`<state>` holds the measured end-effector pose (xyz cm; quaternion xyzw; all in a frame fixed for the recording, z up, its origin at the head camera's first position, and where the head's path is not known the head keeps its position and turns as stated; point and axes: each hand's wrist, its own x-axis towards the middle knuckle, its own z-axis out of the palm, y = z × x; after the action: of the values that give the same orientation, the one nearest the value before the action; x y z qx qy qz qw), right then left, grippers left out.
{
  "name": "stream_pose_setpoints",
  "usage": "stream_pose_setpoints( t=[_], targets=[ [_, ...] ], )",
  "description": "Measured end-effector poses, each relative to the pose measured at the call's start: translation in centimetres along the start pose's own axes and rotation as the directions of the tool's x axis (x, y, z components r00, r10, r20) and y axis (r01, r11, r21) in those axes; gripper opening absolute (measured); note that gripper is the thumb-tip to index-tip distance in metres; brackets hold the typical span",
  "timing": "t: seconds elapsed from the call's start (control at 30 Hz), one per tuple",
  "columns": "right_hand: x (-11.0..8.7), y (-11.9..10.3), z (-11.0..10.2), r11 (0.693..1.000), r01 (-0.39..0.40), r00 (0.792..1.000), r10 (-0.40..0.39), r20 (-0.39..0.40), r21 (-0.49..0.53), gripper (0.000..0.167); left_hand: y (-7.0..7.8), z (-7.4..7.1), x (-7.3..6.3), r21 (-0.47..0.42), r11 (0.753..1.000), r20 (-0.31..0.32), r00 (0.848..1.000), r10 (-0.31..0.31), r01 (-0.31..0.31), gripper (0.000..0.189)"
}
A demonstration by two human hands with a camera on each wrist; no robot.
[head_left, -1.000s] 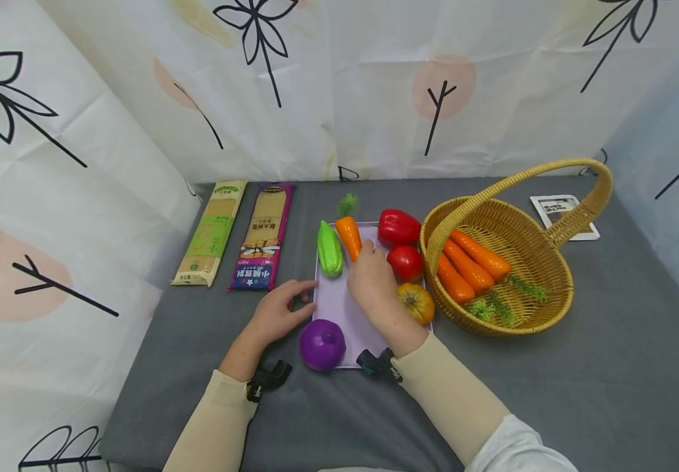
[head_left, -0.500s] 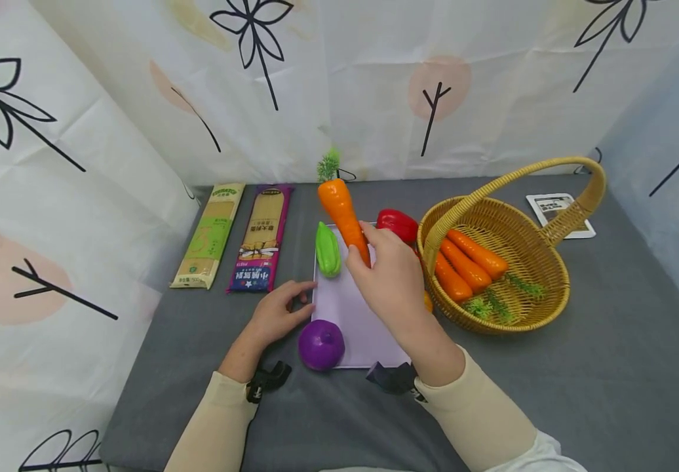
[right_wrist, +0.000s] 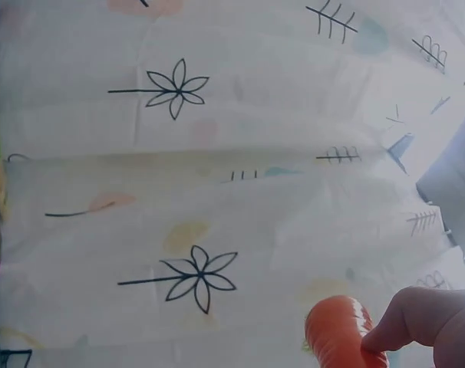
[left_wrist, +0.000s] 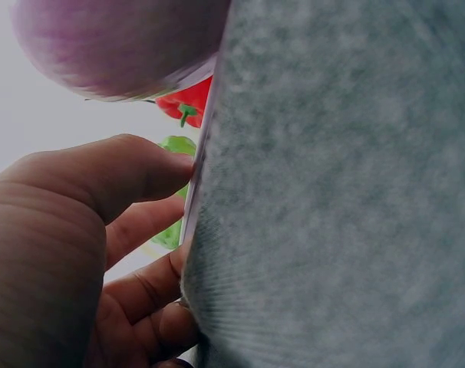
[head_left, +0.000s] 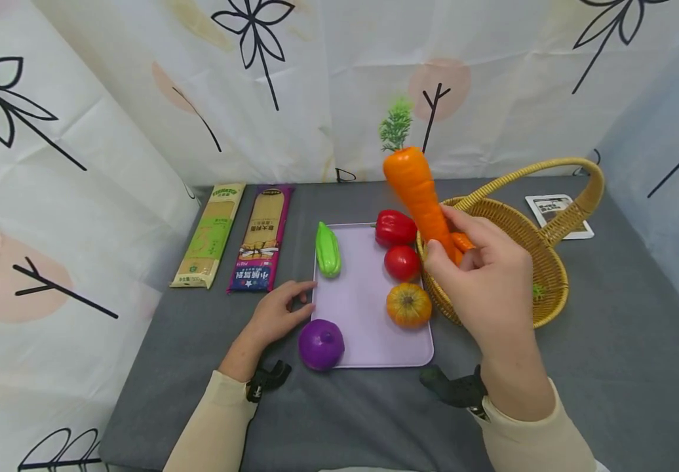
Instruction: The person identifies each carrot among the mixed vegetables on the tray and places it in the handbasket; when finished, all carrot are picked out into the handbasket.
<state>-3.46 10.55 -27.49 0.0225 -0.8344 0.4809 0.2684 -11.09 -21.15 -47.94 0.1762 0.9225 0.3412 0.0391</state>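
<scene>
An orange carrot (head_left: 417, 190) with a green leafy top is pinched by its narrow end in my right hand (head_left: 489, 282), raised in front of the basket (head_left: 559, 301). The right wrist view shows the thumb against the carrot (right_wrist: 341, 330). My left hand (head_left: 274, 311) rests at the left rim of a lilac tray (head_left: 351, 314), its thumb and fingertips touching the rim in the left wrist view. Around the tray's edges lie a green okra-like vegetable (head_left: 328, 252), a red bell pepper (head_left: 395, 228), a tomato (head_left: 402, 263), a small pumpkin (head_left: 409, 305) and a purple round vegetable (head_left: 321, 345).
The wicker basket has a tall arched handle (head_left: 575, 216), and orange carrots (head_left: 462, 244) inside it are mostly hidden by my right hand. Two noodle packs (head_left: 208, 236) lie at the back left. A white printed packet (head_left: 554, 211) lies behind the basket. Patterned cloth (head_left: 339, 92) hangs behind the table.
My right hand has lifted the carrot off the tray's far edge and carried it up and right to the basket. The left hand has stayed in place.
</scene>
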Motion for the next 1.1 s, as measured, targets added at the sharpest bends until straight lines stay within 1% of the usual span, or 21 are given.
stream_pose_setpoints(
  t=[0.13,0.3,0.43,0.53,0.63,0.73,0.87,0.93,1.0,1.03,1.1],
  targets=[
    [-0.5,0.4,-1.8,0.999,-0.045,0.998,0.044,-0.053,-0.013,0.04,0.0,-0.1,0.0,-0.003,1.0,-0.002,1.0,0.007,-0.007,0.044],
    [-1.3,1.8,-3.6,0.993,-0.098,0.991,0.092,-0.102,-0.063,0.039,0.0,0.0,0.1,-0.004,1.0,0.0,1.0,0.008,-0.008,0.044],
    [-1.9,2.8,-5.1,0.977,-0.183,0.976,0.167,-0.14,-0.108,0.038,0.0,-0.1,0.1,-0.004,1.0,0.005,1.0,0.008,-0.008,0.044],
    [-2.3,3.5,-6.1,0.95,-0.281,0.952,0.257,-0.167,-0.139,0.039,0.0,-0.1,0.1,-0.008,1.0,0.01,1.0,0.0,0.0,0.044],
    [-2.6,4.2,-6.9,0.91,-0.385,0.915,0.354,-0.193,-0.154,0.04,0.0,-0.1,0.0,-0.011,1.0,0.017,1.0,-0.012,0.012,0.044],
    [-2.8,4.9,-7.5,0.876,-0.456,0.881,0.42,-0.217,-0.157,0.04,0.1,-0.2,0.1,-0.013,1.0,0.022,1.0,-0.02,0.02,0.044],
    [-2.9,6.0,-8.1,0.845,-0.504,0.856,0.461,-0.235,-0.178,0.042,0.2,-0.2,0.1,-0.011,1.0,0.02,1.0,-0.017,0.017,0.045],
    [-3.0,6.7,-8.3,0.83,-0.521,0.847,0.474,-0.24,-0.198,0.043,0.1,-0.2,0.1,-0.01,1.0,0.019,1.0,-0.016,0.017,0.045],
    [-3.0,7.3,-8.4,0.81,-0.546,0.833,0.498,-0.24,-0.214,0.044,0.1,-0.1,0.1,-0.01,1.0,0.017,1.0,-0.015,0.015,0.045],
    [-3.0,7.7,-8.5,0.802,-0.554,0.829,0.506,-0.238,-0.222,0.045,0.0,-0.1,0.1,-0.01,1.0,0.017,1.0,-0.015,0.015,0.044],
    [-3.0,8.5,-8.5,0.793,-0.559,0.827,0.512,-0.233,-0.244,0.046,0.0,-0.1,0.1,-0.012,1.0,0.016,1.0,-0.015,0.015,0.044]
  ],
)
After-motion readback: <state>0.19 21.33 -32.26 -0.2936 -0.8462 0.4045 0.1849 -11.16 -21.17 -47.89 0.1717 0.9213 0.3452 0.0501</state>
